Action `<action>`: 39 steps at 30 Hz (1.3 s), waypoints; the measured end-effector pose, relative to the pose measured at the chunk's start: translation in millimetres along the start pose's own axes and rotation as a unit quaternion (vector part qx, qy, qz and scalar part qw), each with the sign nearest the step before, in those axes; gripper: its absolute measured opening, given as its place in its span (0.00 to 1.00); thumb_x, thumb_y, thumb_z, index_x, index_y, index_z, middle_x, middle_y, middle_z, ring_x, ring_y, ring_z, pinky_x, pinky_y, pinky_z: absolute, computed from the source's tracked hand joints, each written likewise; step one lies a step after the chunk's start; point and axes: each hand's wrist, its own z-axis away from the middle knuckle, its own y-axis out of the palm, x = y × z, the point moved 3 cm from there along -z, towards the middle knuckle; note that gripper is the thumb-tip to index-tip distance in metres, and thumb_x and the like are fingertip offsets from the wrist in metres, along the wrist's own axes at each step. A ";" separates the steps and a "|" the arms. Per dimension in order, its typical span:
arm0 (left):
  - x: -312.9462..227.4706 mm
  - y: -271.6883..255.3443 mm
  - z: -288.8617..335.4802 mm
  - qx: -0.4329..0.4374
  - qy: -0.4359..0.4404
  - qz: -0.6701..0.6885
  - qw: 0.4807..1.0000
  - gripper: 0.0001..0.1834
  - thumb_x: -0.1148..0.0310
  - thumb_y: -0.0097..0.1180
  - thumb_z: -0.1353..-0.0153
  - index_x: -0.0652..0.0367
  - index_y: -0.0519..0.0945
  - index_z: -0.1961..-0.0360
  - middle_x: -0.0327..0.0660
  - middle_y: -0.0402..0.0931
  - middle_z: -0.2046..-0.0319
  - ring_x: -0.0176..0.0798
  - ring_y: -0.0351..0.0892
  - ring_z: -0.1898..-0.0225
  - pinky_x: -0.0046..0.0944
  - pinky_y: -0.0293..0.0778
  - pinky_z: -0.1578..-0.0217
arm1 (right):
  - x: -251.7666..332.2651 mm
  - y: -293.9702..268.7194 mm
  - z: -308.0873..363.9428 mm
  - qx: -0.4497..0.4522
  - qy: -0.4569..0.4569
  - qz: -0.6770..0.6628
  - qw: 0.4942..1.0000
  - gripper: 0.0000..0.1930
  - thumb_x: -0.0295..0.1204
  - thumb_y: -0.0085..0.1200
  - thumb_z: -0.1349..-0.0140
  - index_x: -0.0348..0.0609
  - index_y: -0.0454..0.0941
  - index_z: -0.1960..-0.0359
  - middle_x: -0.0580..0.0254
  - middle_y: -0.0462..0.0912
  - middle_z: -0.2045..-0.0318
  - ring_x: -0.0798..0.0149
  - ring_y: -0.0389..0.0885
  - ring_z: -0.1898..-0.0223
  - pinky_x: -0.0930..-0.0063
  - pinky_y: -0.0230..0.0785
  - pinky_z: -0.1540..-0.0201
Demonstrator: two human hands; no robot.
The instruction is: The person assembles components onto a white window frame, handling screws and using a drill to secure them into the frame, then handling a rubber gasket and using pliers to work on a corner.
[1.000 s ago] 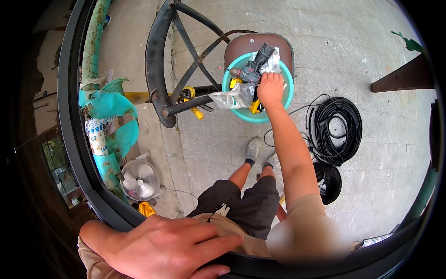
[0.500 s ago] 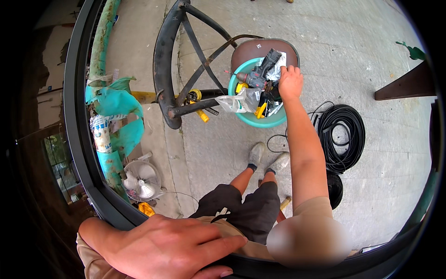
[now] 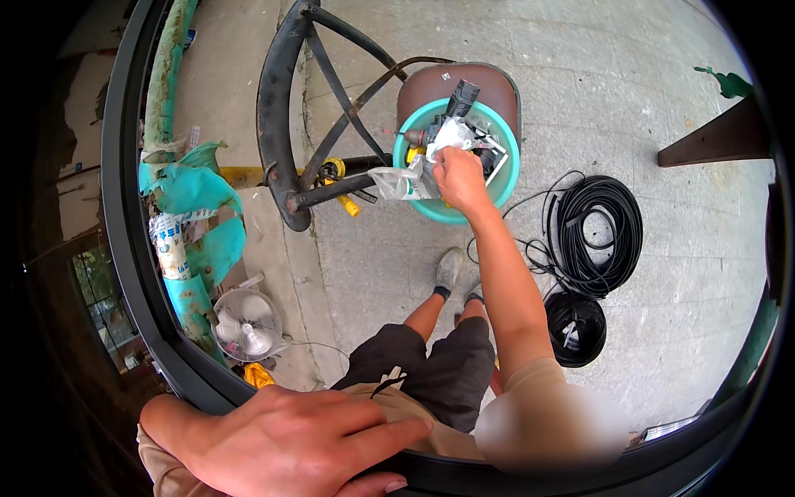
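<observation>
My right hand reaches down into a teal basin that stands on a brown round stool. Its fingers are closed on a crumpled white plastic bag among the tools and packets in the basin. A clear plastic bag hangs over the basin's left rim. My left hand lies flat on a thick black curved frame close to the camera, fingers spread along it and holding nothing. My shorts and shoes show below the basin.
A black metal frame with spokes leans left of the basin, a yellow-handled tool beside it. Two coils of black cable lie on the concrete at right. A small white fan and a teal-wrapped post stand at left.
My right hand has shifted from the basin's right side to its middle and closed on the white plastic bag. My left hand has stayed on the black frame.
</observation>
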 end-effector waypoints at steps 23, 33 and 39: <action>-6.6 -0.1 -0.2 -0.060 -0.013 0.071 0.996 0.27 0.66 0.67 0.39 0.64 0.84 0.38 0.52 0.84 0.59 0.61 0.87 0.61 0.51 0.85 0.59 | 49.5 30.5 59.3 0.059 -0.031 0.159 0.985 0.03 0.24 0.59 0.42 0.41 0.82 0.68 0.52 0.85 0.65 0.47 0.86 0.60 0.50 0.75 0.56; -6.7 -3.1 -2.2 -0.057 -0.010 0.064 0.996 0.27 0.67 0.67 0.40 0.63 0.84 0.39 0.51 0.84 0.59 0.59 0.87 0.61 0.50 0.84 0.60 | 7.0 38.0 47.8 0.136 0.020 0.121 0.983 0.12 0.37 0.63 0.34 0.48 0.90 0.54 0.49 0.86 0.58 0.45 0.85 0.47 0.54 0.76 0.39; -3.9 -3.2 -1.8 -0.032 -0.015 0.039 0.999 0.27 0.61 0.67 0.34 0.60 0.83 0.37 0.46 0.83 0.62 0.52 0.88 0.62 0.46 0.85 0.65 | -2.6 -20.7 0.0 -0.050 0.152 0.093 0.983 0.12 0.36 0.59 0.30 0.41 0.87 0.56 0.48 0.89 0.51 0.43 0.86 0.44 0.50 0.79 0.43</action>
